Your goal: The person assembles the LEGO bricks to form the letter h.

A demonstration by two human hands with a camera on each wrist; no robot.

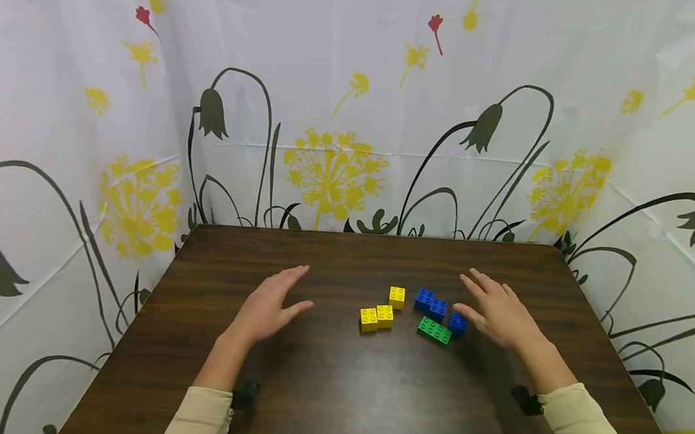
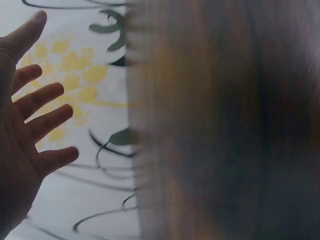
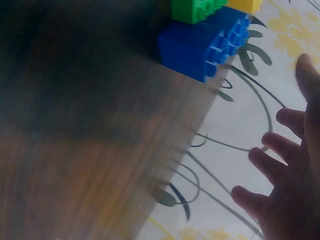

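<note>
Both hands are raised over the dark table with fingers spread and nothing in them. My left hand (image 1: 268,306) is left of the bricks; in the left wrist view the same hand (image 2: 30,120) shows its fingers apart. My right hand (image 1: 500,311) hovers right beside a blue brick (image 1: 457,324), its thumb near it. Two more blue bricks (image 1: 431,304) lie just behind, corner to corner. A longer green brick (image 1: 434,330) lies in front of them. To the left are two yellow bricks (image 1: 376,318) side by side and a third yellow brick (image 1: 397,297) behind.
The brown wood-grain table (image 1: 338,387) ends at a straight back edge. Behind it hangs a white curtain (image 1: 344,46) printed with flowers. Dark wrist cameras are strapped at both sleeves.
</note>
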